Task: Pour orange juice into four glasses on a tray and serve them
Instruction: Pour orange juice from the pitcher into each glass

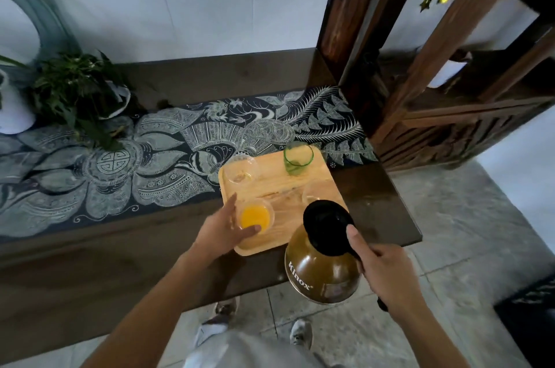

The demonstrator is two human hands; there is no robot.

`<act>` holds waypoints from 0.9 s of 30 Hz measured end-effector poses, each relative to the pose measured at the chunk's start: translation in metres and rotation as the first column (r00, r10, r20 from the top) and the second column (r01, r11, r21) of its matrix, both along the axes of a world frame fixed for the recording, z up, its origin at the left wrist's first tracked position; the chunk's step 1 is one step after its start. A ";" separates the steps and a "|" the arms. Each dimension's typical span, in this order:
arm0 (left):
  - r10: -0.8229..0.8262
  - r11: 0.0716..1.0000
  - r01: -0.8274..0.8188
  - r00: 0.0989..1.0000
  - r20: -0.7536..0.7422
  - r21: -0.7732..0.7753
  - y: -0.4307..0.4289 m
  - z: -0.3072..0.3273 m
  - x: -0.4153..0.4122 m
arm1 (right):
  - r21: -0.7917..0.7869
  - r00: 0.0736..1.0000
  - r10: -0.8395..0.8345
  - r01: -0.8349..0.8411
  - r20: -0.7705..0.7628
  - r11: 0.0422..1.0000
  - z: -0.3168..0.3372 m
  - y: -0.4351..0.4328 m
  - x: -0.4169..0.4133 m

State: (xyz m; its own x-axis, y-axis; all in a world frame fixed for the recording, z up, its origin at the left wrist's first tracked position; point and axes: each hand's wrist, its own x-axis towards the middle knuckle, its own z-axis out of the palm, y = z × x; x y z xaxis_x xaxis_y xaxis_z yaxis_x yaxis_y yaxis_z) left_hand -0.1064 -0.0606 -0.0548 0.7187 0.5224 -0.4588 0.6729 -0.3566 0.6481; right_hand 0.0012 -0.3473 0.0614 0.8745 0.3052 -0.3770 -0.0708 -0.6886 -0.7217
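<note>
While left hand [219,232] fingers wrap filled glass [256,216] on tray [303,187], right hand [387,268] fingers clamp jug [318,265] handle.

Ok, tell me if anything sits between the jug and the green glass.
Yes: an empty clear glass stands at the near right of the tray, just beyond the jug, between it and the green glass at the far right corner.

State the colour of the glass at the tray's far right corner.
The glass is green; head view.
</note>
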 end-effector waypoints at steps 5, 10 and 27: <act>0.126 0.930 -0.173 0.979 0.162 0.323 -0.028 0.018 -0.006 | 0.007 0.993 0.110 -0.110 0.034 0.994 0.022 -0.045 0.050; 0.092 0.913 -0.202 0.948 0.305 0.354 -0.070 0.040 0.026 | -0.024 0.962 0.238 -0.237 0.135 0.971 0.035 -0.072 0.103; -0.221 0.953 0.227 0.974 -0.050 0.202 -0.102 0.013 0.154 | -0.567 0.675 0.702 -0.493 0.229 0.660 -0.010 0.009 0.210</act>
State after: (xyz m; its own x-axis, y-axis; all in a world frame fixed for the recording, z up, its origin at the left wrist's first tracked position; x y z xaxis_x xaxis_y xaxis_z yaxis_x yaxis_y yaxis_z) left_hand 0.0472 -0.1628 -0.0422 0.8172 0.4340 -0.3794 0.5764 -0.6233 0.5285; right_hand 0.2112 -0.3383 0.0513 0.6467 0.7131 -0.2706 0.6881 -0.6986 -0.1963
